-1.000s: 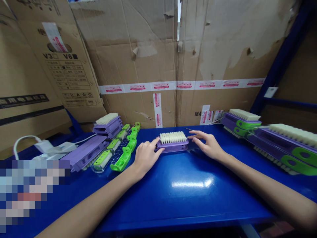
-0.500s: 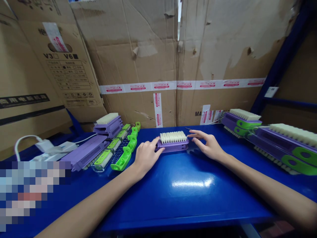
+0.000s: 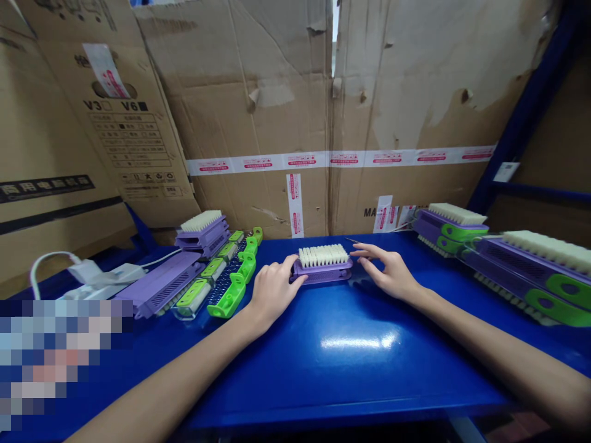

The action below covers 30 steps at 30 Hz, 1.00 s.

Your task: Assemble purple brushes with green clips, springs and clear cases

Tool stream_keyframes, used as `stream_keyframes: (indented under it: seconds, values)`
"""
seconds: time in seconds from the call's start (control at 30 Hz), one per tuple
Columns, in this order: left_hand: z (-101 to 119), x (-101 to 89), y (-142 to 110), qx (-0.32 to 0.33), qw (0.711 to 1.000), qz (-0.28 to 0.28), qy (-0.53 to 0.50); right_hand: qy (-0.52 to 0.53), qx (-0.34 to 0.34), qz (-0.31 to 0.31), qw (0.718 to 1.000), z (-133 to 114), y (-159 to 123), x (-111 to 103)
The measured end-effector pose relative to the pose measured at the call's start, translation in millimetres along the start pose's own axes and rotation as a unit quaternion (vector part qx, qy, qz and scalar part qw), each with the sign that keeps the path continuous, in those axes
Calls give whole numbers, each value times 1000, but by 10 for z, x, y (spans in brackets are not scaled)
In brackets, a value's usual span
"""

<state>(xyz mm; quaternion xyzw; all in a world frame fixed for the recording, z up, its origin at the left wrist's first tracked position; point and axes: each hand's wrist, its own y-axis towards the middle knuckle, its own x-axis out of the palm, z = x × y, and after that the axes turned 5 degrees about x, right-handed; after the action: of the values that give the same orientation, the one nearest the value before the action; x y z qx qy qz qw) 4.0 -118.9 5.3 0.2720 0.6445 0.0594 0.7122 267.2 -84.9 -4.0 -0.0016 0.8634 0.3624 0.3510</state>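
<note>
A purple brush (image 3: 323, 269) with cream bristles facing up lies on the blue table, in the middle of the head view. My left hand (image 3: 273, 290) is closed on the brush's left end, thumb in front and fingers behind. Just off the right end is my right hand (image 3: 386, 269), its fingers spread and bent, holding nothing that I can see. Whether its fingertips touch the end bristles is hard to tell. A thin dark sliver (image 3: 352, 240) shows behind the right fingertips, too small to name.
To the left are stacked purple brushes (image 3: 166, 277), a row of green-topped clear pieces (image 3: 194, 294), green brackets (image 3: 229, 296) and a white power strip (image 3: 99, 280). Purple-and-green brushes (image 3: 512, 264) stand at right. A cardboard wall (image 3: 258, 123) closes off the back of the blue table (image 3: 295, 375).
</note>
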Motion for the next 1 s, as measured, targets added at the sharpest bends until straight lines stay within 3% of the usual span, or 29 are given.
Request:
stream_keyframes:
  seconds: [0.37,0.57,0.77,1.0]
  values:
    - [-20,-42,24,-18,1000,-6,1,-12,-2,12,1000,-5,1,3]
    - [-85,-158,68,-17,1000,15,0,-17,4,7,1000,-18,0,-7]
    - [-253,-382,142,-52,997,32,55,-20,-5,11,1000,13,-2,4]
    - [-733,-825,173,-179,969,-61,160,-21,-11,14,1000,8,-4,6]
